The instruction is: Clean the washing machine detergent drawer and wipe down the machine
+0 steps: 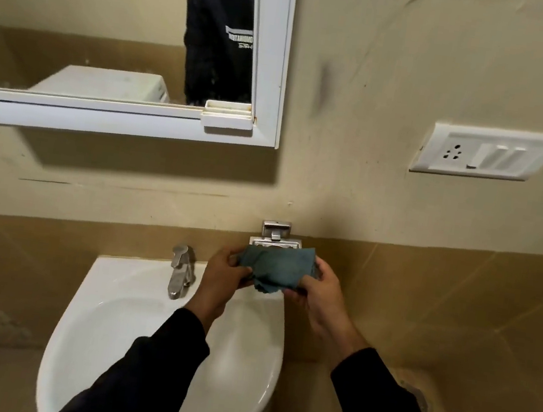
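Holding a crumpled teal cloth (pixel 270 269) between them, the left hand (pixel 221 277) and right hand (pixel 316 289) are each closed on one end of it, above the back right rim of the white washbasin (pixel 103 315). This looks like readying the cloth, probably to wet it at the steel tap (pixel 180 271); turning that on would need one hand freed. Behind the cloth, a metal soap holder (pixel 275 232) hangs on the tan tiled wall. Higher up are a white-framed mirror (pixel 269 67) and a switchboard (pixel 488 151). No washing machine or drawer is in direct view.

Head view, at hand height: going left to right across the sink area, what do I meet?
Tap → left hand → teal cloth held between both hands → right hand, all over the sink.
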The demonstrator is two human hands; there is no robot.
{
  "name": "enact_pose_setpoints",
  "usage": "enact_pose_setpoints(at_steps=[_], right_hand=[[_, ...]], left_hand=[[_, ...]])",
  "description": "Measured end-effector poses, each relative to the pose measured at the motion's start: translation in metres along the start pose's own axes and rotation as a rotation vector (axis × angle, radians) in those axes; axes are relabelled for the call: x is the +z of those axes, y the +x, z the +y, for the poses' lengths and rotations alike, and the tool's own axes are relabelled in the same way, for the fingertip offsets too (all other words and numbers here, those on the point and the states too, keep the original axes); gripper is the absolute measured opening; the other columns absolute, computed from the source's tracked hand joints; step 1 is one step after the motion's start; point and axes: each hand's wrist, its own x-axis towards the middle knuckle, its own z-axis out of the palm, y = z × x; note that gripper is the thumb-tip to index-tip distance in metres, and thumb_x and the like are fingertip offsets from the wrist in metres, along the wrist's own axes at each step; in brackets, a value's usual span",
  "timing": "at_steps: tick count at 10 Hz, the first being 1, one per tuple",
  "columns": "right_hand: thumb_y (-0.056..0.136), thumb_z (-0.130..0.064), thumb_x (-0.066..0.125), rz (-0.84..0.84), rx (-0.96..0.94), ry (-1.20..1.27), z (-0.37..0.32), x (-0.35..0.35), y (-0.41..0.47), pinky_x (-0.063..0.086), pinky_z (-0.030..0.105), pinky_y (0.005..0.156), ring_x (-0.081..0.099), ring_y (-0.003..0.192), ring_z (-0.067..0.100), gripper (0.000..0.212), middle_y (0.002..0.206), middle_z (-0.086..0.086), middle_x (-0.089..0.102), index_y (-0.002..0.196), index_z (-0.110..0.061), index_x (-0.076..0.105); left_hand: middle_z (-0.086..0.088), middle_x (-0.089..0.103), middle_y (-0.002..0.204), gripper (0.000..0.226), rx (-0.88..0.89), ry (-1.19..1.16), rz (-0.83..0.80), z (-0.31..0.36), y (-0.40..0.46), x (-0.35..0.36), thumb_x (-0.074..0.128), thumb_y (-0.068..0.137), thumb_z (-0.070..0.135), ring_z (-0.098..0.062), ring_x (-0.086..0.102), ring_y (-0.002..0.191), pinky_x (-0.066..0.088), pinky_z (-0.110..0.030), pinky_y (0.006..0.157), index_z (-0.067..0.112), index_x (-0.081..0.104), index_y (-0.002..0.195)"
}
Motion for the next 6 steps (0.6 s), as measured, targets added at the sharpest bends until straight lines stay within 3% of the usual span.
enact_pose_setpoints(at_steps=[1, 2, 3, 4, 5, 6], right_hand=[[0.09, 0.01, 0.053, -0.029, -0.03, -0.106, -0.015, 0.006, 0.024, 0.06, 0.037, 0.075, 0.066, 0.102, 0.03, 0.045, 0.119, 0.01, 0.059, 0.127, -0.015, 0.05], [0.087, 0.002, 0.06, 0.014, -0.098, -0.586, -0.02, 0.007, 0.048, 0.06, 0.037, 0.07, 0.067, 0.094, 0.028, 0.041, 0.111, 0.008, 0.063, 0.125, -0.013, 0.055], [0.087, -0.007, 0.066, 0.153, -0.162, -0.936, -0.017, -0.001, 0.061, 0.059, 0.036, 0.081, 0.065, 0.092, 0.022, 0.035, 0.111, 0.006, 0.067, 0.121, -0.013, 0.062], [0.087, -0.011, 0.067, 0.167, -0.196, -0.972, -0.014, -0.01, 0.058, 0.057, 0.036, 0.086, 0.064, 0.099, 0.023, 0.039, 0.118, 0.006, 0.066, 0.126, -0.012, 0.062], [0.09, -0.019, 0.066, 0.206, -0.269, -0.969, -0.002, -0.017, 0.049, 0.056, 0.035, 0.088, 0.061, 0.104, 0.019, 0.039, 0.122, 0.005, 0.062, 0.129, -0.016, 0.059], [0.092, -0.026, 0.063, 0.221, -0.386, -0.964, 0.008, -0.014, 0.042, 0.055, 0.035, 0.086, 0.059, 0.096, 0.013, 0.026, 0.111, 0.001, 0.062, 0.117, -0.018, 0.064]], left_hand=[[-0.009, 0.066, 0.1, 0.037, 0.046, 0.038, 0.03, 0.012, 0.016, 0.006, 0.053, 0.088, -0.016, -0.016, 0.066, 0.083, 0.058, -0.023, 0.062, 0.014, 0.058, 0.109], [-0.012, 0.058, 0.127, 0.059, 0.086, 0.217, 0.065, 0.014, 0.036, 0.002, 0.062, 0.087, -0.007, -0.025, 0.06, 0.11, 0.055, -0.038, 0.091, 0.007, 0.043, 0.141], [-0.011, 0.057, 0.132, 0.061, 0.079, 0.313, 0.101, 0.001, 0.044, -0.002, 0.062, 0.087, -0.006, -0.027, 0.057, 0.118, 0.049, -0.045, 0.102, 0.002, 0.04, 0.143], [-0.003, 0.066, 0.107, 0.042, 0.096, 0.282, 0.083, 0.0, 0.032, 0.001, 0.057, 0.088, -0.009, -0.016, 0.064, 0.092, 0.055, -0.032, 0.08, 0.004, 0.054, 0.128], [0.0, 0.066, 0.104, 0.036, 0.13, 0.264, 0.078, -0.008, 0.023, 0.002, 0.057, 0.09, -0.005, -0.009, 0.062, 0.086, 0.053, -0.028, 0.078, 0.012, 0.056, 0.121], [0.002, 0.065, 0.118, 0.041, 0.177, 0.298, 0.103, -0.015, 0.016, -0.001, 0.062, 0.091, 0.009, -0.014, 0.063, 0.105, 0.052, -0.038, 0.097, 0.013, 0.054, 0.131]])
